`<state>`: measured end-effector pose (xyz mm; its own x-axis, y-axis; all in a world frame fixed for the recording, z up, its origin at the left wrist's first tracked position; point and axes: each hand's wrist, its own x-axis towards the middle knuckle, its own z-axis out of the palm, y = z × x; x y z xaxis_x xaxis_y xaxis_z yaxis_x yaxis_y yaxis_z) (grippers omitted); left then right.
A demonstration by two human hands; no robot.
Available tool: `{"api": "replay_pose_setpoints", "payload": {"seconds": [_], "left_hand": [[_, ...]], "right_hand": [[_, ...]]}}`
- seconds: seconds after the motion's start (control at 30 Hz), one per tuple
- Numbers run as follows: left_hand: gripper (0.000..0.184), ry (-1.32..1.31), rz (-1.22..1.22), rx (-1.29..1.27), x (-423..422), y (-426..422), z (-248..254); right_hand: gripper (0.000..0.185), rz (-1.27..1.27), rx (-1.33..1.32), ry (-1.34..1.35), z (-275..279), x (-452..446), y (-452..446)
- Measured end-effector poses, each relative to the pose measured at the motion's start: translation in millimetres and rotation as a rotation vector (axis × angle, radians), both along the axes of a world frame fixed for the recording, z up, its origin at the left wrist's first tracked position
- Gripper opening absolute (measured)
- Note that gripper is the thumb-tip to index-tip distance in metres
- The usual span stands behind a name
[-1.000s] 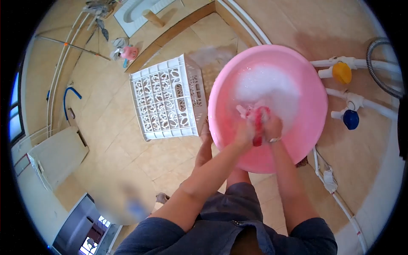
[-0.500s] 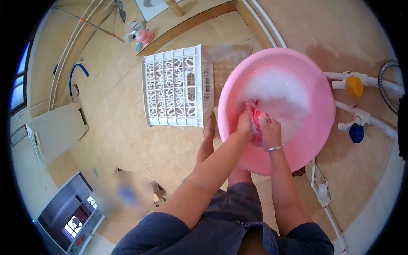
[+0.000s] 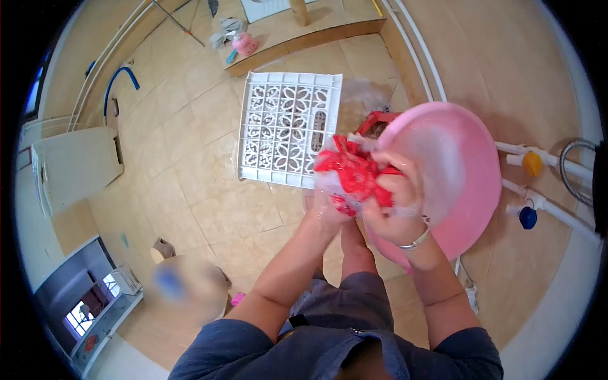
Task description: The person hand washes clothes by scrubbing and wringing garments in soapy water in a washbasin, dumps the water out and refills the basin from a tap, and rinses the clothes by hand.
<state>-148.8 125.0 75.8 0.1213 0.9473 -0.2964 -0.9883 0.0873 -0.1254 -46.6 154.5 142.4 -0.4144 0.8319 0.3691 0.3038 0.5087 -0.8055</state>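
A wet red and white cloth (image 3: pixel 354 171) is bunched between my two hands, above the left edge of a pink basin (image 3: pixel 482 190). My left hand (image 3: pixel 326 206) grips the cloth's left side, its fingers mostly hidden behind the fabric. Curled fingers of my right hand (image 3: pixel 399 202) hold the right side of it, with a bracelet at the wrist. White suds (image 3: pixel 437 164) float on the water in the basin. Another red item (image 3: pixel 378 120) shows just behind the basin's left rim.
A white openwork plastic crate (image 3: pixel 288 174) stands left of the basin. Pipes with a yellow valve handle (image 3: pixel 532 164) and a blue one (image 3: pixel 527 218) run along the right wall. A raised tiled step (image 3: pixel 316 37) and a pink container (image 3: pixel 244 44) are at the top.
Both hands have lifted the cloth out of the suds and moved up and left toward the crate. The cloth is now spread wider. The camera view has shifted.
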Motion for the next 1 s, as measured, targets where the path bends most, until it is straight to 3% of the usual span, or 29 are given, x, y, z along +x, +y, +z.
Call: {"api": "replay_pose_setpoints", "payload": {"seconds": [0.07, 0.1, 0.17, 0.23, 0.33, 0.4, 0.43, 0.47, 0.53, 0.6, 0.67, 0.7, 0.73, 0.8, 0.83, 0.9, 1.0], "left_hand": [[0.038, 0.364, 0.038, -0.035, -28.5, -8.0, -13.1], [0.034, 0.264, 0.019, -0.117, -38.9, -4.4, -4.8], [0.029, 0.185, -0.03, -0.266, -60.8, 4.4, 5.8], [0.027, 0.051, -0.029, -0.172, -77.8, 12.3, -14.7], [0.022, 0.118, 0.039, -0.119, -89.2, 4.0, -39.6], [0.021, 0.322, 0.128, -0.269, -98.3, 13.8, -7.3], [0.017, 0.484, 0.162, -0.332, -101.2, 17.3, -13.4], [0.017, 0.478, 0.173, -0.337, -107.0, 19.3, -13.8], [0.015, 1.0, 0.108, -0.255, -118.0, 22.2, -11.1], [0.013, 1.259, 0.069, -0.211, -124.0, 24.6, -17.8], [0.014, 1.079, 0.297, -0.317, -123.9, 26.1, -33.6], [0.012, 1.454, 0.264, -0.431, -126.3, 28.7, -30.4], [0.012, 1.453, 0.263, -0.43, -130.2, 32.2, -39.8], [0.016, 1.831, 0.548, -0.481, -143.8, 40.8, -49.1], [0.018, 1.921, 0.483, -0.63, -147.7, 36.7, -52.5], [0.019, 1.941, 0.534, -0.688, -155.9, 25.9, -54.3], [0.022, 2.032, 0.334, -0.88, -164.7, -6.4, -62.3]], "right_hand": [[0.035, 0.112, 0.133, -0.169, -0.4, -27.6, 4.6], [0.047, 0.167, 0.138, -0.232, -3.5, -40.3, 4.8], [0.048, 0.224, 0.159, -0.113, -25.8, -65.8, 7.8], [0.048, 0.245, 0.194, -0.065, -37.5, -85.9, 12.5], [0.045, 0.25, 0.161, 0.045, -45.6, -109.1, 14.6], [0.042, 0.146, 0.081, 0.087, -50.1, -124.3, 14.2], [0.04, 0.095, 0.042, 0.108, -52.2, -131.7, 15.2], [0.04, 0.107, 0.04, 0.104, -54.3, -138.9, 16.4], [0.038, -0.035, 0.09, 0.017, -59.2, -151.3, 20.9], [0.032, -0.019, 0.063, 0.025, -55.3, -163.7, 35.3], [0.028, -0.053, -0.496, -0.067, -55.0, -177.7, 50.7], [0.028, -0.054, -0.496, -0.068, -60.9, -182.8, 60.9], [0.032, -0.047, -0.479, -0.202, -68.2, -185.9, 71.7], [0.039, -0.039, -0.457, -0.337, -71.1, -190.0, 87.7], [0.042, -0.083, -0.477, -0.413, -70.4, -189.7, 94.7], [0.052, -0.141, -0.556, -0.583, -62.2, -190.5, 93.2], [0.059, 0.058, -0.591, -0.776, -86.8, -183.9, 66.2]]}}
